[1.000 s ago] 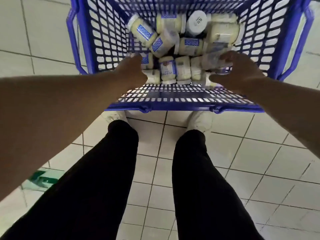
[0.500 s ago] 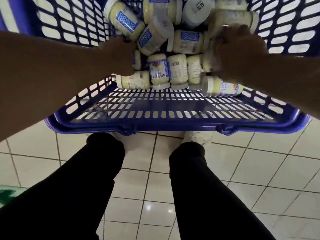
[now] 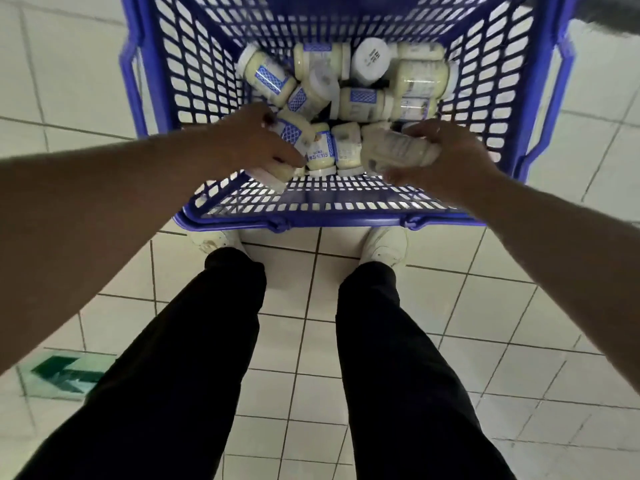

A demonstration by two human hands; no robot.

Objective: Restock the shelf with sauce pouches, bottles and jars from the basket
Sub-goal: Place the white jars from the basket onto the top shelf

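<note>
I see blue basket (image 3: 166,98) on tiled floor (image 3: 519,306), just beyond my white shoes (image 3: 384,245). Cream-filled jars (image 3: 363,100) piled toward basket's far wall and middle, most lying on sides. My right hand (image 3: 446,157) over basket's near right corner, grip clamped round blurred jar (image 3: 398,150) held sideways. My left hand (image 3: 252,140) near basket's near left side, fingers curled on blue-labelled jar (image 3: 292,131). Green arrow marking (image 3: 65,374) on floor at left.

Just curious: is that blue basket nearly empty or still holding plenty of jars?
Plenty: the blue basket holds a pile of pale jars on their sides.
</note>
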